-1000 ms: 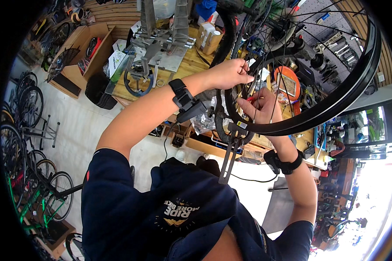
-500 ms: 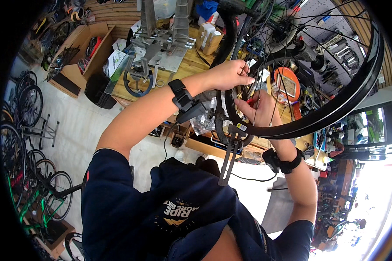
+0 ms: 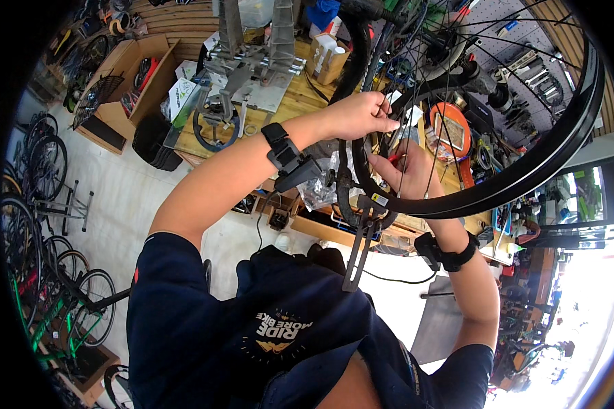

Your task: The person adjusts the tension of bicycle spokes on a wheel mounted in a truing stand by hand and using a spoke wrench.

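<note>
A black bicycle wheel (image 3: 525, 183) with thin dark spokes stands upright in a black stand (image 3: 366, 228), its rim curving across the upper right. My left hand (image 3: 363, 116) reaches to the near left part of the rim, finger and thumb pinched together beside the spokes; what lies between them is too small to make out. Below and to its right, my right hand (image 3: 412, 169) is among the spokes inside the rim. Its thumb and curled fingers close on a small red tool (image 3: 395, 158), mostly hidden by the hand.
Behind the wheel is a wooden workbench (image 3: 290, 102) with a metal truing fixture (image 3: 252, 68), an orange round tray (image 3: 450, 129) and a clear plastic bag (image 3: 318, 189). Wrenches (image 3: 546, 85) hang on a pegboard. Several bicycles (image 3: 89, 300) stand at the left. A cable (image 3: 397, 280) hangs near my waist.
Both hands keep the same grip and place at the rim. My right forearm and the wheel's right side have shifted very slightly to the right.
</note>
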### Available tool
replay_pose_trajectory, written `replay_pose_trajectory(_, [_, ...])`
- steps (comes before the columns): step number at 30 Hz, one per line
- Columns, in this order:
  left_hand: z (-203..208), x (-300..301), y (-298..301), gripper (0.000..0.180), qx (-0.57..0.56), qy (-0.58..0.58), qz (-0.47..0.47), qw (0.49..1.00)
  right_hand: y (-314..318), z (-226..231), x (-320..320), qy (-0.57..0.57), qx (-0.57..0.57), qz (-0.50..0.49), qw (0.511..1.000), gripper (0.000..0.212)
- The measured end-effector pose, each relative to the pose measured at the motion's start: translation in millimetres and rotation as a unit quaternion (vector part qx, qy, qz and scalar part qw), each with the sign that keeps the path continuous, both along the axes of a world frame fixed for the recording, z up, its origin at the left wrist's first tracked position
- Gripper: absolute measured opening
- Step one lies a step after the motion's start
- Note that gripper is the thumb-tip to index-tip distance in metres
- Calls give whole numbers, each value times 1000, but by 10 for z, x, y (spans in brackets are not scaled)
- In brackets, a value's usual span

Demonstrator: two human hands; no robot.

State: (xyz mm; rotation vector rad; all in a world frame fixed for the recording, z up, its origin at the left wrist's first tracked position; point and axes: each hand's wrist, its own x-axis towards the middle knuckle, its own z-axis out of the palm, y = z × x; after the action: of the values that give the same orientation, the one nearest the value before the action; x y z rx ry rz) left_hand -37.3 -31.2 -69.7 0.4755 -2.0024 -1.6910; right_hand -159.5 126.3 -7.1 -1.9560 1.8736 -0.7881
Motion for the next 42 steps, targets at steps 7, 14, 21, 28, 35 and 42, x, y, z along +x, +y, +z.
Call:
replay_pose_trajectory(7, [-16, -8, -1, 33, 4, 5, -7, 1000, -48, 100, -60, -28, 38, -57, 997, 39])
replay_pose_trajectory(14, [24, -7, 23, 32, 5, -2, -1, 1000, 2, 356, -221, -145, 26, -72, 986, 35])
replay_pose_trajectory(21, [-39, -22, -1, 30, -10, 7, 18, 1000, 213, 406, -24, -253, 109, -5, 961, 30])
replay_pose_trajectory(28, [-54, -30, -8, 32, -17, 9, 15, 1000, 214, 425, 12, -163, 42, -17, 986, 31])
replay_pose_trajectory(35, [-77, -41, -23, 32, -35, 3, 25, 999, 202, 286, 74, -98, -8, -28, 995, 39])
replay_pose_trajectory(42, [-101, -48, -61, 32, -32, 8, 22, 999, 123, 114, 65, -164, 47, -18, 985, 27])
